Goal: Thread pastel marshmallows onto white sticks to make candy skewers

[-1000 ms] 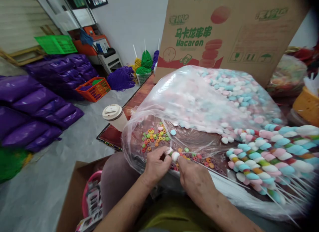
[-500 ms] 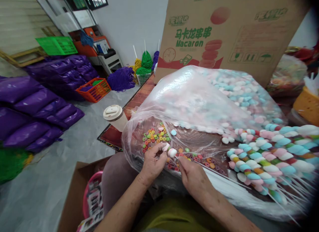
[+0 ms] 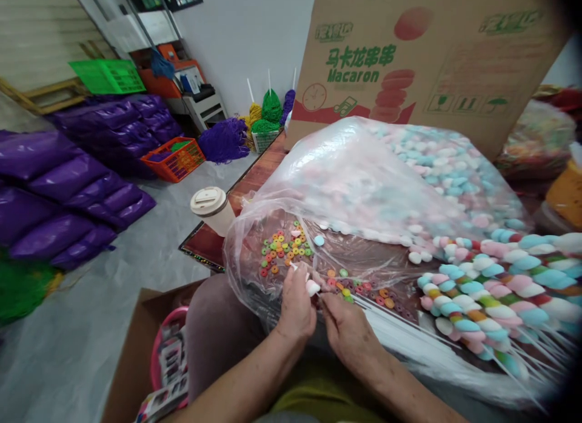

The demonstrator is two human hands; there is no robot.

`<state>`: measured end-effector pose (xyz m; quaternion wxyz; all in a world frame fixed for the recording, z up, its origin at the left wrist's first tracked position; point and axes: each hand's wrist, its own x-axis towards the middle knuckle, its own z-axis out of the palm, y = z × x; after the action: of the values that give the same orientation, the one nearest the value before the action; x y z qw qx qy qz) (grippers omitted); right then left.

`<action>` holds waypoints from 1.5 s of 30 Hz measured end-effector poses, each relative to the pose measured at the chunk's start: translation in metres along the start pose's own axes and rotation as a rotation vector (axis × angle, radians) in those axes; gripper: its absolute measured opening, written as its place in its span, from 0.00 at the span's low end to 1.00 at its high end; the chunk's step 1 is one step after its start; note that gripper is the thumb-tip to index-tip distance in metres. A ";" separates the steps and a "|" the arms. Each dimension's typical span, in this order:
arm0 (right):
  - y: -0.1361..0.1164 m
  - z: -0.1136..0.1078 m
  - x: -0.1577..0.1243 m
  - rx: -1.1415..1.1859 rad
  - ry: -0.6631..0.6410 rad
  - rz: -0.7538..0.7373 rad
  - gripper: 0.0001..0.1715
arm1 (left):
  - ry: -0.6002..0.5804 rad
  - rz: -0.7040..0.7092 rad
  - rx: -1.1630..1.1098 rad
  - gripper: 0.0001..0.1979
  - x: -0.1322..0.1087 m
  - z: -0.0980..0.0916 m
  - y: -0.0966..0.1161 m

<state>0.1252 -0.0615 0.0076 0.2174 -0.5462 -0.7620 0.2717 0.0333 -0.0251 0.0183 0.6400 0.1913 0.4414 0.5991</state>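
My left hand [image 3: 296,302] is closed around a short marshmallow skewer [image 3: 312,288]. One white and pink marshmallow shows between my two hands, and a white tip pokes out past my left fingers. My right hand [image 3: 346,323] pinches the stick just below that marshmallow. Beyond both hands, small colored cereal rings [image 3: 286,247] lie scattered on clear plastic. A lone pale blue marshmallow [image 3: 319,240] rests near them. Under and beside my right hand runs a bundle of white sticks [image 3: 404,335].
Finished marshmallow skewers [image 3: 482,302] are piled at the right. A large plastic bag of marshmallows [image 3: 354,174] lies behind, before a tall cardboard box [image 3: 354,105]. A lidded cup [image 3: 213,212] stands at the table's left edge. An open carton [image 3: 125,356] sits by my leg.
My left hand has turned and closed further over the skewer, covering the pieces near its tip. My right hand stays at the stick. The view has shifted slightly.
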 end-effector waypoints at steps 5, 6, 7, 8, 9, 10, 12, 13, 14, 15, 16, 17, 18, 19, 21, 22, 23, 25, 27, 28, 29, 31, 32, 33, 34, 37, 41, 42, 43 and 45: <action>0.009 0.006 0.011 0.112 0.029 0.048 0.16 | -0.014 0.002 0.119 0.08 0.002 -0.002 -0.019; 0.016 0.003 0.013 0.136 0.047 0.058 0.17 | -0.054 -0.018 0.160 0.07 0.004 -0.001 -0.019; 0.023 -0.002 0.015 0.148 0.066 0.072 0.17 | -0.115 -0.044 0.211 0.09 0.008 0.001 -0.017; 0.033 -0.010 0.015 0.138 0.088 0.092 0.17 | -0.185 -0.058 0.277 0.13 0.013 0.001 -0.012; 0.043 -0.019 0.016 0.103 0.111 0.113 0.17 | -0.237 -0.037 0.362 0.19 0.020 0.001 -0.004; 0.053 -0.029 0.015 0.050 0.126 0.133 0.16 | -0.254 0.026 0.469 0.25 0.029 -0.001 0.006; 0.070 -0.047 0.013 -0.067 0.118 0.161 0.15 | -0.122 0.261 0.753 0.28 0.050 -0.008 0.029; 0.076 -0.053 0.012 -0.108 0.094 0.164 0.16 | -0.009 0.377 0.934 0.22 0.061 -0.014 0.041; 0.079 -0.056 0.011 -0.133 0.061 0.156 0.16 | 0.034 0.426 1.135 0.15 0.071 -0.020 0.052; 0.079 -0.057 0.011 -0.142 0.028 0.140 0.17 | 0.033 0.424 1.199 0.11 0.080 -0.025 0.061; 0.076 -0.055 0.012 -0.144 0.003 0.122 0.17 | 0.030 0.424 1.263 0.08 0.086 -0.030 0.067; 0.072 -0.051 0.013 -0.147 -0.015 0.104 0.18 | 0.009 0.408 1.303 0.06 0.090 -0.035 0.071; 0.066 -0.046 0.015 -0.157 -0.028 0.091 0.18 | -0.011 0.392 1.322 0.04 0.091 -0.037 0.072; 0.060 -0.041 0.017 -0.171 -0.044 0.081 0.18 | -0.027 0.379 1.345 0.03 0.089 -0.039 0.070; 0.049 -0.031 0.021 -0.203 -0.086 0.071 0.18 | -0.046 0.348 1.376 0.04 0.083 -0.040 0.062; 0.045 -0.027 0.023 -0.214 -0.105 0.063 0.17 | -0.048 0.333 1.379 0.04 0.079 -0.040 0.058; 0.042 -0.025 0.023 -0.220 -0.119 0.058 0.16 | -0.046 0.320 1.374 0.04 0.075 -0.040 0.054; 0.039 -0.023 0.023 -0.209 -0.114 0.062 0.16 | -0.044 0.298 1.336 0.03 0.069 -0.042 0.049; 0.038 -0.025 0.021 -0.193 -0.073 0.074 0.16 | -0.064 0.272 1.275 0.03 0.065 -0.046 0.050; 0.037 -0.027 0.020 -0.191 -0.060 0.070 0.16 | -0.092 0.227 1.189 0.05 0.062 -0.049 0.052; 0.035 -0.028 0.020 -0.196 -0.057 0.057 0.16 | -0.128 0.157 1.059 0.08 0.060 -0.051 0.054; 0.030 -0.029 0.019 -0.244 -0.064 0.029 0.15 | -0.196 -0.025 0.710 0.13 0.054 -0.054 0.058; 0.027 -0.028 0.019 -0.279 -0.068 0.022 0.14 | -0.223 -0.110 0.537 0.15 0.051 -0.054 0.059; 0.024 -0.028 0.018 -0.309 -0.066 0.019 0.14 | -0.238 -0.172 0.406 0.16 0.048 -0.055 0.060; 0.021 -0.027 0.017 -0.332 -0.064 0.016 0.14 | -0.246 -0.206 0.336 0.16 0.045 -0.054 0.060; 0.014 -0.025 0.012 -0.374 -0.092 0.027 0.13 | -0.268 -0.245 0.300 0.15 0.038 -0.053 0.060; 0.010 -0.029 -0.001 -0.443 -0.159 0.089 0.13 | -0.290 -0.220 0.486 0.12 0.032 -0.052 0.058; 0.011 -0.030 -0.003 -0.447 -0.166 0.088 0.13 | -0.318 -0.226 0.547 0.11 0.031 -0.052 0.057; 0.012 -0.029 -0.005 -0.433 -0.163 0.077 0.14 | -0.356 -0.249 0.587 0.10 0.030 -0.052 0.055; 0.018 -0.026 -0.005 -0.323 -0.125 0.018 0.14 | -0.429 -0.326 0.587 0.10 0.030 -0.052 0.051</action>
<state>0.1555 -0.0570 0.0153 0.0766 -0.5628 -0.8028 0.1812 -0.0412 -0.0011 0.0195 0.7225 0.4143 0.4748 0.2845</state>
